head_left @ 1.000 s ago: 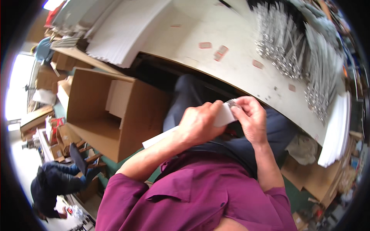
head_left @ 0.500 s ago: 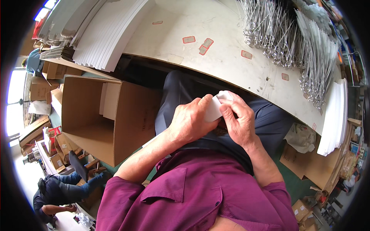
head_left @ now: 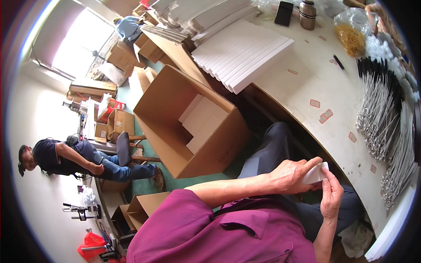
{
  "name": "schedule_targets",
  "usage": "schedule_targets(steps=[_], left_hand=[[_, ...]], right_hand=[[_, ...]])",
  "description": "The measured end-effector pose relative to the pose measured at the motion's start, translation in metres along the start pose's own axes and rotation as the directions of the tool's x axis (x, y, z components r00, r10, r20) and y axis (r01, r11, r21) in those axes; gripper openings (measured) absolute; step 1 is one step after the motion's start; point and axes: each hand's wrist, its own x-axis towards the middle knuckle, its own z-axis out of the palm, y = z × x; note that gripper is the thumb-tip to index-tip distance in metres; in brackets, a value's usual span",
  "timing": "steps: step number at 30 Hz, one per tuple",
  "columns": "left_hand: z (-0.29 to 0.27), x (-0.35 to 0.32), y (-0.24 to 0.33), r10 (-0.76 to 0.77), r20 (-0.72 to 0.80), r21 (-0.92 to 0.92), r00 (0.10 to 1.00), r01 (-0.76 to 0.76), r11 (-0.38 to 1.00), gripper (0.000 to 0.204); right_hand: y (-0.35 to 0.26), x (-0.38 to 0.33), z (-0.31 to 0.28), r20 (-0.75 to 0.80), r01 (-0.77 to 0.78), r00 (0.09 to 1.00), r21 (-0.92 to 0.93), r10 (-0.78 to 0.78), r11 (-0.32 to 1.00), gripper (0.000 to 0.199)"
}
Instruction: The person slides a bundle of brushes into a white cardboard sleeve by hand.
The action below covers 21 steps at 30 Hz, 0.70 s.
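Over the lap, beside the bench (head_left: 307,79), left hand (head_left: 291,175) and right hand (head_left: 332,197) both pinch a small white flat carton (head_left: 316,173); firm, even finger pressure along its edges should keep it square.

The view swings left, so the open carton (head_left: 193,127) now sits mid-picture and a seated person (head_left: 74,158) shows fully. Both hands, left (head_left: 291,175) and right (head_left: 331,195), lie lower right, the white box (head_left: 315,174) mostly hidden between them.

Magenta shirt (head_left: 210,232), dark grey trousers (head_left: 267,153)
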Motion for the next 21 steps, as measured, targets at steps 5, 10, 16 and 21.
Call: schedule_targets(steps=[5,10,16,21], left_hand=[[-0.001,-0.001,-0.005,0.024,-0.021,-0.04,0.999,-0.025,0.999,0.071],[0.013,-0.002,-0.003,0.089,-0.012,-0.017,0.996,-0.089,0.996,0.064],[0.02,0.002,-0.013,0.132,0.005,-0.043,0.991,-0.132,0.99,0.065],[0.024,0.0,-0.015,-0.074,-0.004,-0.097,0.997,0.073,0.993,0.067]], right_hand=[[-0.006,0.001,0.015,-0.142,-0.006,0.99,0.148,0.027,0.989,0.035],[0.013,-0.001,0.013,-0.156,-0.088,0.983,0.079,0.1,0.993,0.028],[0.001,-0.005,0.018,-0.219,-0.021,0.974,-0.343,-0.058,0.939,0.031],[0.003,-0.001,0.039,-0.07,0.207,0.94,-0.657,-0.333,0.725,0.035]])
